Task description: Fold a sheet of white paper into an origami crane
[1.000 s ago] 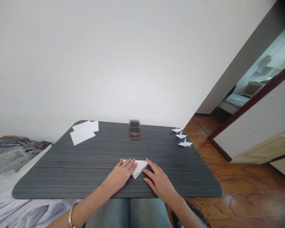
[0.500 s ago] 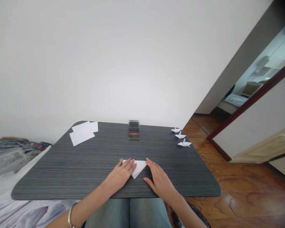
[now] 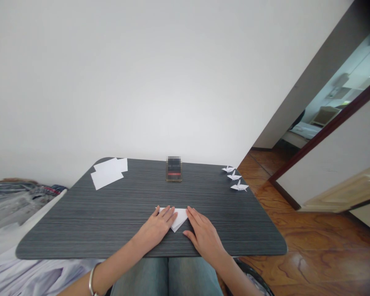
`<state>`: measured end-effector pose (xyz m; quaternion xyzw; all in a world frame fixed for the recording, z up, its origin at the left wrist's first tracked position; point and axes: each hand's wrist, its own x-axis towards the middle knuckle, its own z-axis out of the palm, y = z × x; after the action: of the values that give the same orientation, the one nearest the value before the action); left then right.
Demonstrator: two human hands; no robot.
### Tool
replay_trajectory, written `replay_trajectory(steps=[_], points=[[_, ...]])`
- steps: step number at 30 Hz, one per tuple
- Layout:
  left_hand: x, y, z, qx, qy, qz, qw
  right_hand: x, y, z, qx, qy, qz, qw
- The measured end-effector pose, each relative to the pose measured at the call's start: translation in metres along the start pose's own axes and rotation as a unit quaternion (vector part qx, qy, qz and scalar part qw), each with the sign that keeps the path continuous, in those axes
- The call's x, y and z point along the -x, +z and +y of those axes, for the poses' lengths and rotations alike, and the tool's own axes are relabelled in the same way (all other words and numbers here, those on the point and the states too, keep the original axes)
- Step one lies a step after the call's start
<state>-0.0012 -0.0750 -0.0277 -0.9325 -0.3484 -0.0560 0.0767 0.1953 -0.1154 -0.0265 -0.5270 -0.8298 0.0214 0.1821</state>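
Folded paper triangle (image 3: 180,216) lies flat on the desk (image 3: 111,213), near the middle of the near edge, right in front of me. Its long edge is on the far side and runs left-right, parallel to the desk's near edge. Its point faces me.

My left hand (image 3: 157,226) is on top of it, palm down and flat, fingers straight and close together, pressing the left half of the paper to the desk. No pinch. There is a bracelet (image 3: 91,280) on that wrist.

My right hand (image 3: 203,234) is also flat and palm down, fingers stretched out and nearly together, holding nothing. It rests on the desk just right of the triangle, with the fingertips at the paper's right corner. They look like they touch the slanted right edge, but I can't be sure of contact.

So the paper lies left of and slightly beyond the right hand, and directly under the left. The left hand is the nearer one and already bears on it. The uncovered part shows between the two hands.

Elsewhere:
- Loose white sheets (image 3: 107,172) sit at the far left corner.
- Three small folded paper cranes (image 3: 239,187) sit in a row along the right edge towards the far corner.
- A small dark object (image 3: 174,168) stands at the middle of the far edge, too blurred to identify.

All of these are well apart from both hands.
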Motion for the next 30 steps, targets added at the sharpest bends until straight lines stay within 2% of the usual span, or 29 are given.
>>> replay_trajectory(steps=[5, 15, 19, 30], points=[[0.0, -0.001, 0.0, 0.0, 0.003, -0.006, 1.0, 0.001, -0.003, 0.0, 0.004, -0.008, -0.008, 1.0], [0.005, -0.002, 0.001, 0.028, -0.005, 0.025, 0.999, 0.001, 0.003, 0.001, 0.024, -0.023, 0.004, 0.999], [0.008, -0.008, 0.002, 0.055, 0.001, 0.03, 0.998, -0.001, 0.005, -0.003, 0.036, -0.005, 0.001, 0.999], [0.01, -0.016, 0.004, 0.08, 0.011, -0.013, 0.997, -0.018, 0.008, -0.023, 0.078, 0.053, -0.001, 0.996]])
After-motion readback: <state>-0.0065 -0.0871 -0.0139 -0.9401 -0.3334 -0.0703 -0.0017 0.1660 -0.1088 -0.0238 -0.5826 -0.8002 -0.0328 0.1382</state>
